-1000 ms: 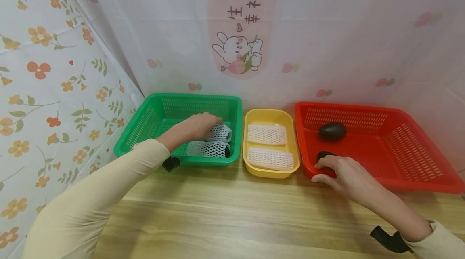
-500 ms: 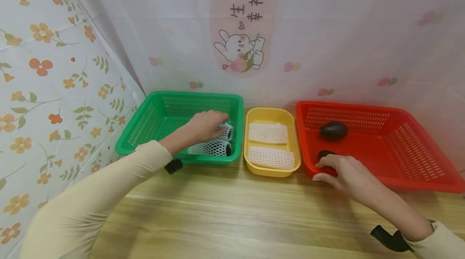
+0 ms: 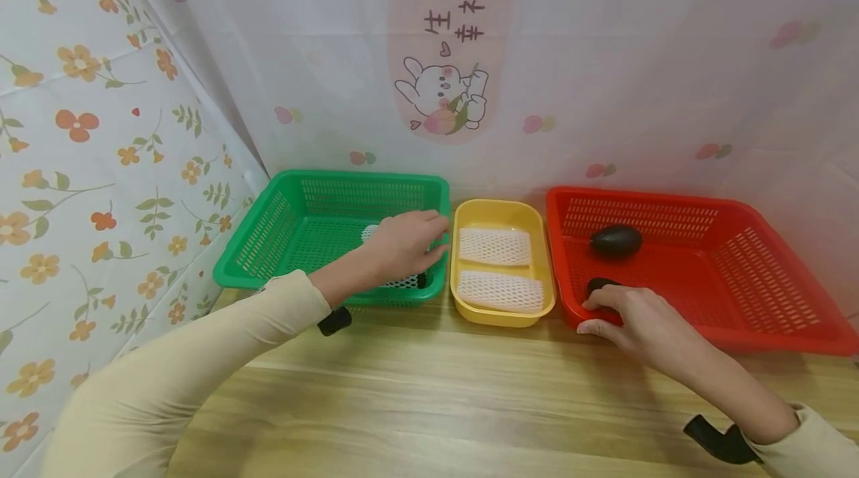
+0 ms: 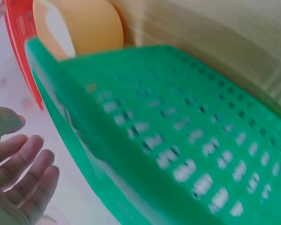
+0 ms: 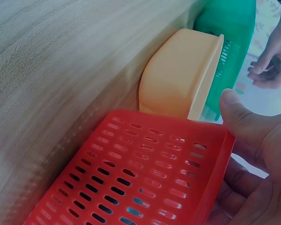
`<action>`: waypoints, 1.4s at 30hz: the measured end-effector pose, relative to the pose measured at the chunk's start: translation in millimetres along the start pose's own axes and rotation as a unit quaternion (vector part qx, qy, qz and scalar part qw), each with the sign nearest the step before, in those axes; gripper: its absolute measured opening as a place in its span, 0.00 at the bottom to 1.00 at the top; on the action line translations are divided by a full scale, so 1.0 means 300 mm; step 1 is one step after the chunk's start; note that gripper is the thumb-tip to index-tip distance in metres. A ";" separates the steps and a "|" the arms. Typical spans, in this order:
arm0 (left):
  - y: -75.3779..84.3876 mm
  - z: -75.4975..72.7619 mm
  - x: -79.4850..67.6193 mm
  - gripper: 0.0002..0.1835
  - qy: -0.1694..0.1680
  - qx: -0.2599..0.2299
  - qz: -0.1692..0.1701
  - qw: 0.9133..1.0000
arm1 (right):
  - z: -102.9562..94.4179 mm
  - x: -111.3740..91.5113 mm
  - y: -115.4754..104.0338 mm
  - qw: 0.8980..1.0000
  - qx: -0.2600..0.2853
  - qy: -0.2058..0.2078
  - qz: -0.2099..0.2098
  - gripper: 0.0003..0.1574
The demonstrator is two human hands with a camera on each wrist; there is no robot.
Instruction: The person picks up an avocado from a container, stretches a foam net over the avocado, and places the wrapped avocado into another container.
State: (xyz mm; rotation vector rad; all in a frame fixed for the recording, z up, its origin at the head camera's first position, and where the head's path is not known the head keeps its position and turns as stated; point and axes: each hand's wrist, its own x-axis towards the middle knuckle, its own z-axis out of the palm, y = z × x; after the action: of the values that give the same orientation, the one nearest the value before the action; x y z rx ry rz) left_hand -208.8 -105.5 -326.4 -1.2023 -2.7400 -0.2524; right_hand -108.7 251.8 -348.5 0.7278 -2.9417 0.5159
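My left hand (image 3: 408, 243) hovers over the right side of the green basket (image 3: 258, 239), fingers extended and apart. In the left wrist view, the palm and fingers of the left hand (image 4: 21, 180) hold nothing. White foam net sleeves (image 3: 403, 282) with dark contents lie beneath it, partly hidden. My right hand (image 3: 640, 325) grips the front left corner of the red basket (image 3: 731, 344), thumb outside the rim and fingers inside. Near its fingertips lies a dark rounded fruit (image 3: 599, 285), mostly hidden. A dark avocado-like fruit (image 3: 616, 240) lies farther back in that basket.
Between the two baskets stands a yellow tub (image 3: 499, 319), holding two white foam nets, a back one (image 3: 494, 247) and a front one (image 3: 499, 291). All three containers stand on a wooden table (image 3: 416, 396), with a printed curtain (image 3: 604, 75) behind and another at left.
My left hand has come off the netted fruit in the green basket and moved right toward the basket's rim, its fingers straightening. The right hand stays at the red basket's corner.
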 end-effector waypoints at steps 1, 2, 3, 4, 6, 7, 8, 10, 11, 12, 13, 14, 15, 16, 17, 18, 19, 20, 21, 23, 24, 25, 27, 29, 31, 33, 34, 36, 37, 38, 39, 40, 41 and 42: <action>0.011 0.004 0.000 0.11 0.002 -0.001 0.015 1.000 | 0.000 0.000 0.000 1.000 0.001 -0.002 0.002 0.16; 0.024 0.008 0.000 0.11 0.004 -0.005 0.027 1.000 | 0.000 0.000 0.000 1.000 0.001 -0.003 0.003 0.16; 0.037 0.012 0.000 0.11 0.004 -0.007 0.039 0.999 | -0.001 0.000 0.000 1.000 0.001 -0.003 0.004 0.16; 0.051 0.016 0.000 0.11 0.003 -0.010 0.051 0.999 | -0.001 0.000 0.000 1.000 0.001 -0.002 0.003 0.16; 0.078 0.026 0.000 0.11 -0.006 -0.009 0.073 0.997 | -0.001 -0.001 0.000 1.000 0.002 -0.001 0.001 0.16; 0.091 0.031 -0.001 0.11 -0.013 -0.009 0.082 0.996 | -0.001 -0.001 0.000 1.000 0.001 0.001 0.000 0.16; 0.105 0.037 -0.001 0.11 -0.022 -0.008 0.091 0.996 | -0.001 -0.001 0.001 1.000 0.001 0.002 -0.003 0.16; 0.130 0.051 -0.003 0.12 -0.044 -0.006 0.106 0.993 | -0.001 -0.001 0.001 1.000 0.001 0.004 -0.007 0.16; 0.142 0.058 -0.004 0.12 -0.056 -0.004 0.111 0.992 | -0.001 -0.001 0.001 1.000 0.001 0.005 -0.009 0.16; 0.153 0.067 -0.004 0.12 -0.069 -0.005 0.115 0.991 | -0.001 -0.001 0.001 1.000 0.001 0.007 -0.011 0.16; 0.164 0.075 -0.005 0.12 -0.082 -0.005 0.118 0.990 | -0.001 -0.001 0.001 1.000 0.002 0.007 -0.012 0.16; 0.173 0.082 -0.006 0.12 -0.093 -0.001 0.119 0.989 | -0.001 0.000 0.001 1.000 0.003 0.007 -0.013 0.16; 0.182 0.088 -0.008 0.13 -0.105 0.003 0.118 0.987 | -0.001 0.000 0.001 1.000 0.004 0.007 -0.013 0.16; 0.190 0.094 -0.009 0.13 -0.114 0.007 0.118 0.986 | -0.001 0.000 0.002 1.000 0.005 0.007 -0.013 0.16; 0.196 0.100 -0.009 0.13 -0.123 0.011 0.118 0.985 | -0.001 0.000 0.002 1.000 0.005 0.006 -0.013 0.16; 0.200 0.105 -0.010 0.13 -0.129 0.015 0.117 0.985 | -0.001 0.000 0.002 1.000 0.006 0.006 -0.014 0.16; 0.204 0.109 -0.010 0.13 -0.134 0.019 0.116 0.984 | -0.001 0.000 0.003 1.000 0.006 0.006 -0.014 0.16; 0.206 0.114 -0.010 0.13 -0.137 0.020 0.113 0.984 | -0.001 0.000 0.003 1.000 0.006 0.006 -0.014 0.16; 0.207 0.119 -0.008 0.13 -0.139 0.021 0.109 0.984 | -0.001 0.000 0.004 1.000 0.005 0.007 -0.015 0.16; 0.209 0.128 -0.004 0.12 -0.141 0.021 0.100 0.985 | 0.000 -0.001 0.005 1.000 0.004 0.008 -0.016 0.16; 0.210 0.131 -0.002 0.12 -0.140 0.021 0.097 0.985 | 0.000 -0.001 0.005 1.000 0.004 0.008 -0.015 0.16; 0.211 0.134 0.001 0.11 -0.140 0.021 0.094 0.985 | 0.000 -0.001 0.005 1.000 0.004 0.008 -0.015 0.16; 0.213 0.135 0.005 0.11 -0.141 0.022 0.089 0.986 | -0.001 -0.001 0.005 1.000 0.004 0.007 -0.014 0.16; 0.214 0.137 0.007 0.11 -0.141 0.025 0.086 0.986 | -0.002 0.000 0.005 1.000 0.004 0.006 -0.013 0.16; 0.216 0.139 0.008 0.12 -0.141 0.029 0.085 0.986 | -0.003 0.000 0.005 1.000 0.003 0.006 -0.014 0.16; 0.216 0.143 0.009 0.13 -0.140 0.034 0.083 0.986 | -0.004 0.002 0.004 1.000 0.000 0.005 -0.014 0.16; 0.217 0.145 0.008 0.14 -0.140 0.038 0.083 0.986 | -0.005 0.003 0.003 1.000 -0.002 0.005 -0.015 0.16; 0.220 0.147 0.007 0.14 -0.138 0.048 0.084 0.986 | -0.008 0.005 0.002 1.000 -0.003 -0.002 -0.013 0.16; 0.221 0.148 0.007 0.14 -0.138 0.052 0.084 0.985 | -0.010 0.007 0.002 1.000 -0.003 -0.007 -0.011 0.16; 0.223 0.149 0.006 0.14 -0.137 0.057 0.086 0.985 | -0.012 0.008 0.002 1.000 -0.002 -0.011 -0.010 0.16; 0.224 0.148 0.005 0.13 -0.136 0.063 0.088 0.985 | -0.014 0.010 0.002 1.000 -0.002 -0.016 -0.009 0.16; 0.226 0.148 0.004 0.13 -0.135 0.068 0.089 0.984 | -0.016 0.012 0.002 1.000 -0.002 -0.020 -0.008 0.16; 0.227 0.148 0.004 0.13 -0.136 0.071 0.090 0.984 | -0.019 0.014 0.004 1.000 -0.001 -0.026 -0.006 0.16; 0.227 0.150 0.004 0.13 -0.136 0.073 0.091 0.984 | -0.021 0.016 0.005 1.000 -0.001 -0.030 -0.006 0.16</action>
State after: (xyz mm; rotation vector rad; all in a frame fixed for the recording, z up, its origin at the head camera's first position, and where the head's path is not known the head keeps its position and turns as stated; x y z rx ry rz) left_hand -162.2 -49.9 -363.4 -1.5325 -2.7811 0.1405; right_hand -113.7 253.1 -342.4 0.7750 -2.9898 0.4990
